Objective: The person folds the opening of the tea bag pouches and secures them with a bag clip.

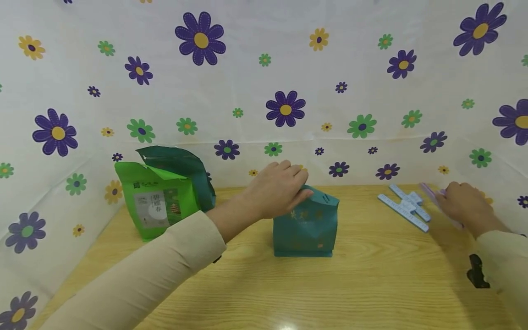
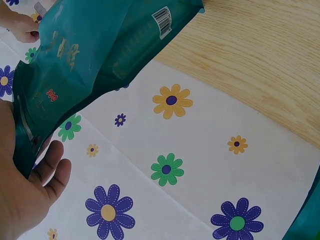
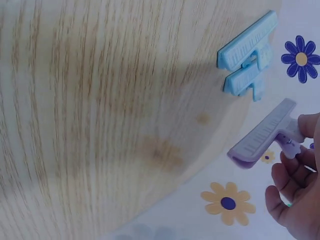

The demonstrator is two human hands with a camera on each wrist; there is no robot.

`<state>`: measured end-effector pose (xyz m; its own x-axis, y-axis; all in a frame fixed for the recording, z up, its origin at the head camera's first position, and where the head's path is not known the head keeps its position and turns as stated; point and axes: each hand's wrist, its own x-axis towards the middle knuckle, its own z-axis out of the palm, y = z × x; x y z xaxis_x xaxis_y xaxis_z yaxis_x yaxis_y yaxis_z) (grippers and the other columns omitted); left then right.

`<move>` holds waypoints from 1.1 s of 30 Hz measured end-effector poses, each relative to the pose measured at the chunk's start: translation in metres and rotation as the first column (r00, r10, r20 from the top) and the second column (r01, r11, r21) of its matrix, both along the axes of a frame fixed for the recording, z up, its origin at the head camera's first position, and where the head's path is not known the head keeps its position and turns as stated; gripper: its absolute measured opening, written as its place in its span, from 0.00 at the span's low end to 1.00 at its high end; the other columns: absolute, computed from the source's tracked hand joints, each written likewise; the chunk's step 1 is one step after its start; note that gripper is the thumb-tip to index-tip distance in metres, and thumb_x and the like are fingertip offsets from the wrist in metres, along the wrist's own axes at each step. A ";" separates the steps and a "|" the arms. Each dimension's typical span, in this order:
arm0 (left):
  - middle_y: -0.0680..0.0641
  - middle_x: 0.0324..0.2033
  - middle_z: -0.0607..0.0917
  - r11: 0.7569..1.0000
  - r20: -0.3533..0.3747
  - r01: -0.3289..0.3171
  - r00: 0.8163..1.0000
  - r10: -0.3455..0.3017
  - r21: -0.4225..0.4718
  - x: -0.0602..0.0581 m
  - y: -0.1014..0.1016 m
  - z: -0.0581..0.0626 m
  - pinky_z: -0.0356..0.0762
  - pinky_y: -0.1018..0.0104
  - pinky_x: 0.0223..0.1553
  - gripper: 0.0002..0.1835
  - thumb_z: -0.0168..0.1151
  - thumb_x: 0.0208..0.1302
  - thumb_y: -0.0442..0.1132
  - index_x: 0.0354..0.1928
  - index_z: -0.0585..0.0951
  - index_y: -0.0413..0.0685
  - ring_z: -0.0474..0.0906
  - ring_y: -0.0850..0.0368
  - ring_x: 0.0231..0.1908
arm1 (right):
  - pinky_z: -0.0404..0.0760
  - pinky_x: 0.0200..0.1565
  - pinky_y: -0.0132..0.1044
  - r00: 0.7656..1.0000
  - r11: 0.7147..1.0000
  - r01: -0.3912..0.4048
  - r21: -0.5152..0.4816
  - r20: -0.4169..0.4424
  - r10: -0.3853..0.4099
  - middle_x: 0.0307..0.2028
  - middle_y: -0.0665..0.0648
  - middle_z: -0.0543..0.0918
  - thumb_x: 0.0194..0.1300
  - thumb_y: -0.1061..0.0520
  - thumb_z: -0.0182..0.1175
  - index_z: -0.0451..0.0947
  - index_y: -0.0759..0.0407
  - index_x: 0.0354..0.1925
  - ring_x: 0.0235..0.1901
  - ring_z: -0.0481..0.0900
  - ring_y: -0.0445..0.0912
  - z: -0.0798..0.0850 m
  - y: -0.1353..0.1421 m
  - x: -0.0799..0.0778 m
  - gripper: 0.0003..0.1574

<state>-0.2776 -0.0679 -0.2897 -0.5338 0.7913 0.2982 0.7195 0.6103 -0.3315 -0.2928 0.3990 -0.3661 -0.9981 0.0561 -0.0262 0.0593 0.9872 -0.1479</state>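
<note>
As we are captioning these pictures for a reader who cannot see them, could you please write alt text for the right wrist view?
A person's right hand holds a pale purple clip by its handle. Two light-blue clips lie close together on a wood-grain table, with a white flowered backdrop beyond its edge.

Room between teal bag point(image 1: 305, 236) and clips point(image 1: 407, 206)

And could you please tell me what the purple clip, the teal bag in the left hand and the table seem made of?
Purple clip: probably hard plastic, satin finish; its ridged body looks moulded.
Teal bag: likely plastic or laminated film, softly shiny; it creases and catches light.
Table: wood or printed laminate, lightly glossy; grain lines show, but which is unclear.
</note>
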 end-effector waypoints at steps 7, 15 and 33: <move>0.51 0.36 0.82 1.000 0.014 -0.006 1.000 0.006 -0.011 0.001 0.001 0.001 0.69 0.62 0.35 0.19 0.45 0.78 0.56 0.39 0.75 0.49 0.73 0.54 0.33 | 0.66 0.45 0.71 1.000 0.998 -0.017 0.052 -0.020 0.018 0.49 0.81 0.73 0.76 0.42 0.47 0.67 0.80 0.56 0.48 0.72 0.74 0.002 -0.016 -0.002 0.38; 0.50 0.42 0.84 1.000 0.028 -0.015 0.999 0.015 -0.012 0.000 0.002 0.001 0.72 0.62 0.38 0.20 0.43 0.78 0.56 0.44 0.76 0.49 0.75 0.54 0.37 | 0.66 0.44 0.67 0.992 0.991 -0.114 0.075 -0.041 0.117 0.48 0.75 0.77 0.76 0.43 0.46 0.69 0.76 0.55 0.48 0.75 0.68 0.013 -0.039 -0.004 0.35; 0.50 0.40 0.85 1.000 0.008 0.003 1.000 -0.003 -0.006 0.000 0.001 0.000 0.72 0.61 0.37 0.20 0.45 0.78 0.56 0.44 0.78 0.49 0.76 0.54 0.36 | 0.70 0.47 0.65 0.915 0.929 -0.324 0.180 -0.188 0.355 0.47 0.69 0.79 0.75 0.49 0.51 0.73 0.71 0.51 0.49 0.76 0.65 0.031 -0.097 0.005 0.23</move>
<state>-0.2779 -0.0670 -0.2892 -0.5339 0.7945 0.2893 0.7239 0.6063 -0.3291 -0.2879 0.3016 -0.3352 -0.9382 -0.3000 0.1728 -0.3005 0.9535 0.0240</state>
